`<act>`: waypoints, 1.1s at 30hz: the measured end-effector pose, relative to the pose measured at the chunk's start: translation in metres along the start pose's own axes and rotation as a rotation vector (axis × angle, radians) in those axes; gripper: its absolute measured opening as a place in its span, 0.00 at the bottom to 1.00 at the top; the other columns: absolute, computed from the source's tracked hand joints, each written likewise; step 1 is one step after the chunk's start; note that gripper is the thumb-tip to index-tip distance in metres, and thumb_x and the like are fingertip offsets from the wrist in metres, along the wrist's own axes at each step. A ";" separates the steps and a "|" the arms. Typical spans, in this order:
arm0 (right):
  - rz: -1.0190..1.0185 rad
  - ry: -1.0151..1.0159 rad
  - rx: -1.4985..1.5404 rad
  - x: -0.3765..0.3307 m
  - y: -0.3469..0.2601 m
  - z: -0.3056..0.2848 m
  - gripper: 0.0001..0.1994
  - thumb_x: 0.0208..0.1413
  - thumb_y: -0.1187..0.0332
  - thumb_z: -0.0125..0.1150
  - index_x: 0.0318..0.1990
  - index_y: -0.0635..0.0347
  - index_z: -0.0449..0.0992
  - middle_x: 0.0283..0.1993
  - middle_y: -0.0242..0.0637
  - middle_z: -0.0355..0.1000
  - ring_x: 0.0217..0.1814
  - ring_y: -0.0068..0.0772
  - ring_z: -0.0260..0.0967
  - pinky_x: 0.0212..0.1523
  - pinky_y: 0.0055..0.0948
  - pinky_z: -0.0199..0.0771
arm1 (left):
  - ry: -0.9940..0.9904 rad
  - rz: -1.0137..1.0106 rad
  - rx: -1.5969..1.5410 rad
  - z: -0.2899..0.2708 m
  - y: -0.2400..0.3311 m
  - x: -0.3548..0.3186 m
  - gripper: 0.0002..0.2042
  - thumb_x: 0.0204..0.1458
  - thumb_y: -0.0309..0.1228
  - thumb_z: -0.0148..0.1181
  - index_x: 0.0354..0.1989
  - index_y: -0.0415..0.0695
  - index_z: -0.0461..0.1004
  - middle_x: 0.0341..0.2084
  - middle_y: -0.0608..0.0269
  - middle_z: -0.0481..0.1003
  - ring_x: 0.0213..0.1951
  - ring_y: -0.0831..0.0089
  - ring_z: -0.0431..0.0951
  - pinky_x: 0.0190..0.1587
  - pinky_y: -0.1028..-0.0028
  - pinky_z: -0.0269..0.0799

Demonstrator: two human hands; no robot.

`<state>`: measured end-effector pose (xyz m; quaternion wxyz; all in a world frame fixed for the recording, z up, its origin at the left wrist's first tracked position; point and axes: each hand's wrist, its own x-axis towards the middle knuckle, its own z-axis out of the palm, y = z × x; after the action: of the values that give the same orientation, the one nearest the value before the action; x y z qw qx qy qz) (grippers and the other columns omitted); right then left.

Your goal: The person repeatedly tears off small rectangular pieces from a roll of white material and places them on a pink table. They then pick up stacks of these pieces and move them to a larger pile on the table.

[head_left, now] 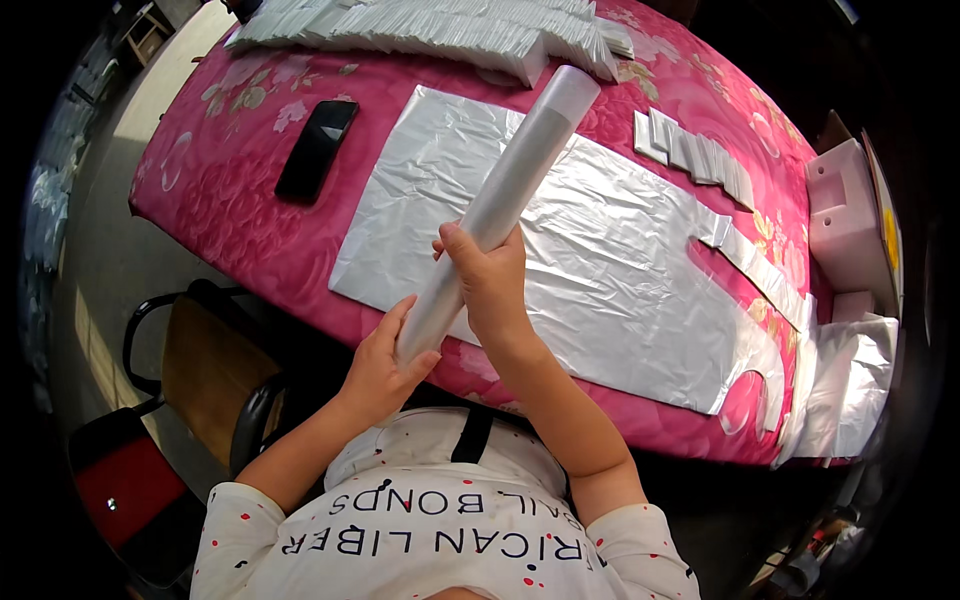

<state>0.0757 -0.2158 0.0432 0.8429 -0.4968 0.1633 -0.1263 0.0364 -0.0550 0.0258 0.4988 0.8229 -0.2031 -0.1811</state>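
Note:
A long roll of whitish plastic film slants up and away from me over the table. My left hand is closed around its near end. Farther up, my right hand wraps the roll near its middle, thumb on top. Beneath the roll lies a flat, wrinkled layer of silvery-white plastic bags, with cut-out handles at the right end. Part of this layer is hidden by the roll and my right hand.
A pink flowered cloth covers the table. A black phone lies at left, with folded white packets piled along the back. Smaller packets sit at right, near a white box. Chairs, one brown-seated, stand lower left.

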 end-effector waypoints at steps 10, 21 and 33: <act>0.016 0.041 -0.277 0.013 0.002 -0.070 0.33 0.50 0.59 0.63 0.57 0.70 0.56 0.43 0.42 0.68 0.43 0.27 0.69 0.40 0.23 0.70 | -0.540 -0.625 -0.969 -0.024 -0.047 -0.025 0.34 0.49 0.56 0.46 0.50 0.33 0.64 0.19 0.60 0.69 0.17 0.73 0.71 0.21 0.77 0.68; 0.035 -0.028 -0.468 0.040 -0.025 -0.118 0.18 0.57 0.61 0.53 0.48 0.66 0.70 0.39 0.36 0.72 0.37 0.22 0.70 0.33 0.21 0.70 | -0.571 -0.608 -1.021 -0.036 -0.062 -0.049 0.33 0.45 0.51 0.56 0.50 0.32 0.64 0.22 0.57 0.71 0.18 0.73 0.71 0.20 0.75 0.66; 0.221 -0.437 -0.729 0.089 -0.040 -0.100 0.15 0.52 0.62 0.59 0.40 0.65 0.75 0.28 0.30 0.71 0.26 0.17 0.65 0.28 0.17 0.65 | -0.676 -0.677 -1.188 -0.043 -0.068 -0.051 0.33 0.43 0.48 0.58 0.51 0.32 0.64 0.25 0.54 0.73 0.20 0.73 0.72 0.25 0.78 0.69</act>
<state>0.1152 -0.3478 0.0200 0.6357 -0.7564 0.0671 0.1385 0.0250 0.0317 -0.0113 0.6856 0.3333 0.0503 -0.6452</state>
